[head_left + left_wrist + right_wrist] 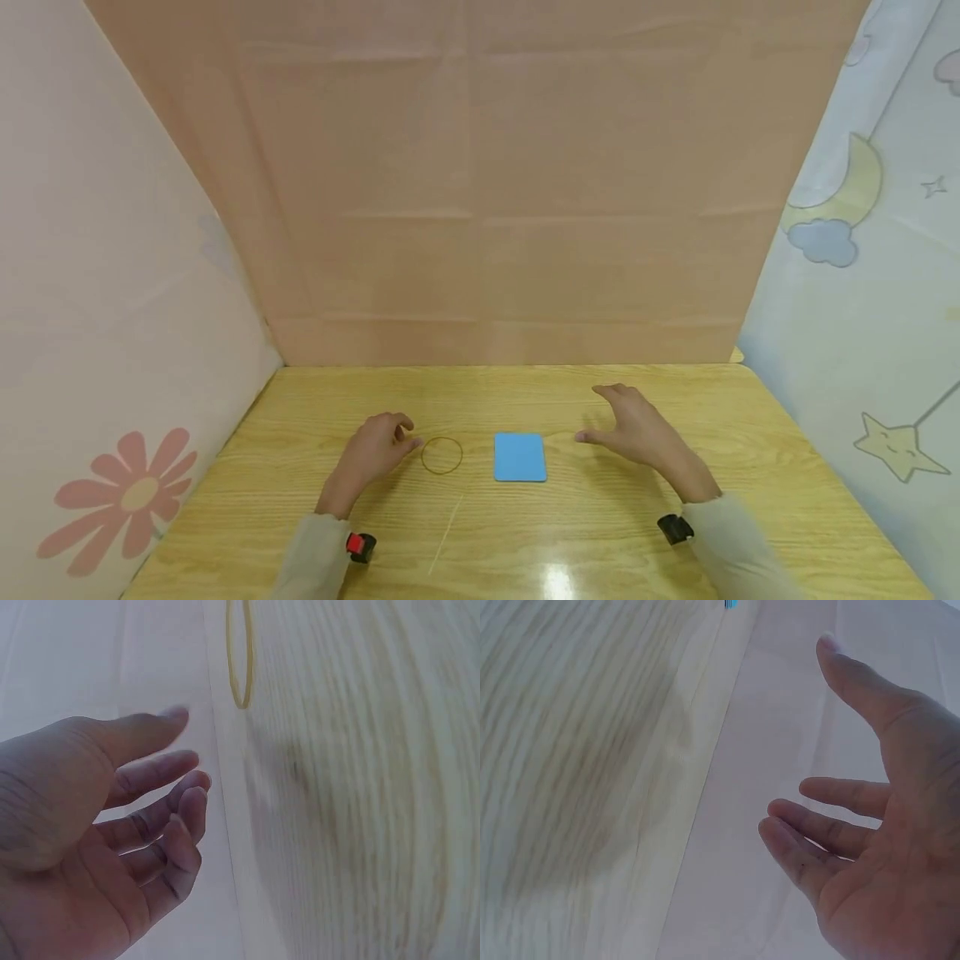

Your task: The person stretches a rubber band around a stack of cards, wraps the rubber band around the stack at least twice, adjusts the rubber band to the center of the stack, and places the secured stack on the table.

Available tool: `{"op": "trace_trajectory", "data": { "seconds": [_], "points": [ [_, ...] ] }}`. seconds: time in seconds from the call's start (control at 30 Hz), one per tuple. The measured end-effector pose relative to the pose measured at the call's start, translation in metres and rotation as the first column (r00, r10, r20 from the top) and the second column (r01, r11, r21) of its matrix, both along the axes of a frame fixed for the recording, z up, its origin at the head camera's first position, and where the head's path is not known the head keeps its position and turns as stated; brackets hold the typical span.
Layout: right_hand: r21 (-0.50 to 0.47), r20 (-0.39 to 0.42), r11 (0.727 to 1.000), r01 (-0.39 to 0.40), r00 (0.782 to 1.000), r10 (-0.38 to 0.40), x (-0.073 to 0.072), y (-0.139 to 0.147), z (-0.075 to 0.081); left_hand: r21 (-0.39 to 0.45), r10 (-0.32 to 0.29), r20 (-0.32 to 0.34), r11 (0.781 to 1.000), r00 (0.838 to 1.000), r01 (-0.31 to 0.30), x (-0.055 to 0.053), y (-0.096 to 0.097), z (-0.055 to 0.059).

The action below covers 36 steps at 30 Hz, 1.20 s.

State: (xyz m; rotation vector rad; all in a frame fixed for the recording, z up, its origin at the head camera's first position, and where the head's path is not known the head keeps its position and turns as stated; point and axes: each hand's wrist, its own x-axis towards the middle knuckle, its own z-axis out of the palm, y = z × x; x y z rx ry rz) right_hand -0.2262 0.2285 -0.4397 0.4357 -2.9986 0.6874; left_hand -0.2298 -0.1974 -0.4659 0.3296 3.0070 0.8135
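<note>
A thin yellow rubber band lies in a round loop on the wooden table, its lower end also visible in the left wrist view as a narrow loop. Just left of it is my left hand, fingers loosely bent and holding nothing. To the band's right lies a flat blue square with rounded corners. My right hand hovers further right of the square, thumb spread from the fingers and nothing in its grasp. In the right wrist view only a sliver of blue shows at the top edge.
The wood-grain table meets a hanging brown cloth at the back. Pale patterned cloths stand on the left and right. Each wrist bears a black strap device.
</note>
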Motion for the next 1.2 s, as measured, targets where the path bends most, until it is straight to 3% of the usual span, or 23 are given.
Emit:
{"op": "trace_trajectory", "data": {
  "seconds": [0.3, 0.6, 0.83, 1.2],
  "points": [
    [-0.087, 0.056, 0.995, -0.048, 0.997, 0.053, 0.003, -0.015, -0.007, 0.061, -0.058, -0.005, 0.996, 0.998, 0.058, -0.005, 0.007, -0.004],
    [-0.112, 0.068, 0.988, -0.110, 0.991, 0.118, 0.005, -0.029, -0.014, 0.090, -0.063, 0.012, 0.994, 0.998, 0.061, -0.008, 0.015, -0.007],
    [-0.163, 0.146, 0.977, -0.135, 0.976, 0.159, 0.004, -0.040, -0.020, 0.103, -0.070, 0.019, 0.992, 0.997, 0.068, -0.010, 0.018, -0.007],
    [-0.111, 0.140, 0.964, -0.241, 0.957, 0.255, 0.008, -0.061, -0.027, 0.092, -0.119, 0.024, 0.989, 0.993, 0.116, -0.016, 0.024, -0.010]
  ]
}}
